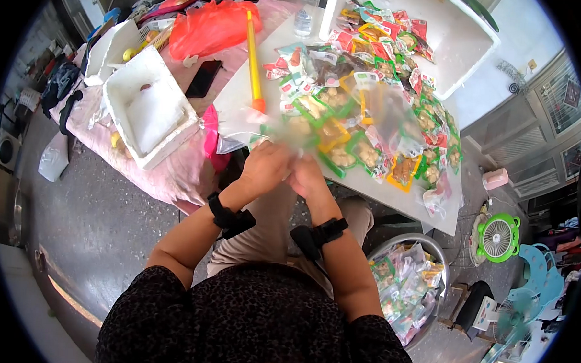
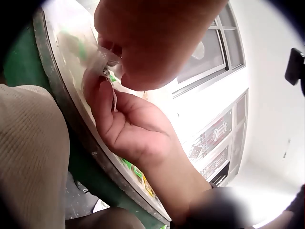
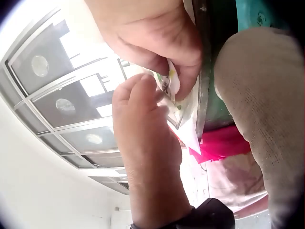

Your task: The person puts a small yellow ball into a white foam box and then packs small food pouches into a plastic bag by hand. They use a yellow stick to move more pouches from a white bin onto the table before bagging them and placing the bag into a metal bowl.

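At the near edge of the bench (image 1: 239,103), our left hand (image 1: 266,162) and right hand (image 1: 306,176) both pinch a clear packet (image 3: 173,83) between curled fingers. Its slick film might slip or tear if we tug unevenly. Loose packets (image 1: 404,171) crowd that edge; a bumped forearm could knock some off. At the bench's far right, a foam box (image 1: 462,43) has packets at its mouth; below its right end, a metal basin (image 1: 445,272) holds more; left of it, a foam tray (image 1: 156,116) bears one small brown piece (image 1: 145,86).

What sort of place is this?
Probably a home room doubling as a workspace: small packets heaped on a table, more in a metal basin, and a green fan nearby.
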`<action>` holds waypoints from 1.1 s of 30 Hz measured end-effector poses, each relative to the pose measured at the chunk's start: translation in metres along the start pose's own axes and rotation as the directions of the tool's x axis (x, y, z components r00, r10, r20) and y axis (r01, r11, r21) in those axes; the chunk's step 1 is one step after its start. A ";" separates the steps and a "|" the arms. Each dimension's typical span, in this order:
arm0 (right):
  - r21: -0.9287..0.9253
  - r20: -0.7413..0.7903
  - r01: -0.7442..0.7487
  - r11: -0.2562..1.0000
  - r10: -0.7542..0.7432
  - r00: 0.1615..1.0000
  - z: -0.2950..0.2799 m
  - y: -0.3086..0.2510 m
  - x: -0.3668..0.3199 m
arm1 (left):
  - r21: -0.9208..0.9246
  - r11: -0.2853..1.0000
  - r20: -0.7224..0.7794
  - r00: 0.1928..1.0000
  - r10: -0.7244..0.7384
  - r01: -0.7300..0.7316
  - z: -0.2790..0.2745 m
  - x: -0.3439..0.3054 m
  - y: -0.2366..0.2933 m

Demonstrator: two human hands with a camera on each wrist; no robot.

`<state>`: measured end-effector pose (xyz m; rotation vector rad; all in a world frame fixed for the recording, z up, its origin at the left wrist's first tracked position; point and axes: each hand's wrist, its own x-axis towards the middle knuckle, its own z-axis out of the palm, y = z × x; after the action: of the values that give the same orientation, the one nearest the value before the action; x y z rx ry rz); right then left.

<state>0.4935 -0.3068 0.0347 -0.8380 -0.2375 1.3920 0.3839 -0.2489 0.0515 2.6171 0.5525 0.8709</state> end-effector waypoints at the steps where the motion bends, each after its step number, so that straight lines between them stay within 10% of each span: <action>1: 0.042 0.019 0.012 0.999 -0.013 1.000 -0.002 -0.003 0.000 | 0.025 0.998 -0.070 0.996 0.056 -0.055 -0.004 0.000 0.003; 5: -0.183 0.108 -0.126 0.975 0.147 0.983 -0.001 -0.013 -0.004 | 0.000 0.999 -0.039 0.998 0.049 -0.049 -0.003 -0.007 0.004; 20: 0.275 -0.092 0.244 0.930 -0.227 0.970 0.007 0.033 0.031 | -0.011 0.997 -0.077 0.994 0.079 -0.081 -0.002 -0.005 -0.026; 25: 0.320 -0.085 0.263 0.910 -0.249 0.965 0.012 0.012 0.027 | -0.096 0.990 -0.349 0.935 0.059 -0.099 -0.021 0.014 -0.029; 28: 0.260 -0.120 0.217 0.941 -0.192 0.974 -0.003 0.000 0.018 | -0.118 0.978 -0.340 0.918 -0.201 0.171 -0.020 0.037 -0.074; 33: 0.143 -0.127 0.113 0.983 -0.095 0.987 -0.009 -0.008 0.013 | -0.096 0.826 0.156 0.828 -0.539 0.556 -0.004 0.084 -0.160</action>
<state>0.5080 -0.2977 0.0293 -0.7708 -0.0819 1.2410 0.4028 -0.0699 0.0292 2.1749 1.0979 0.5304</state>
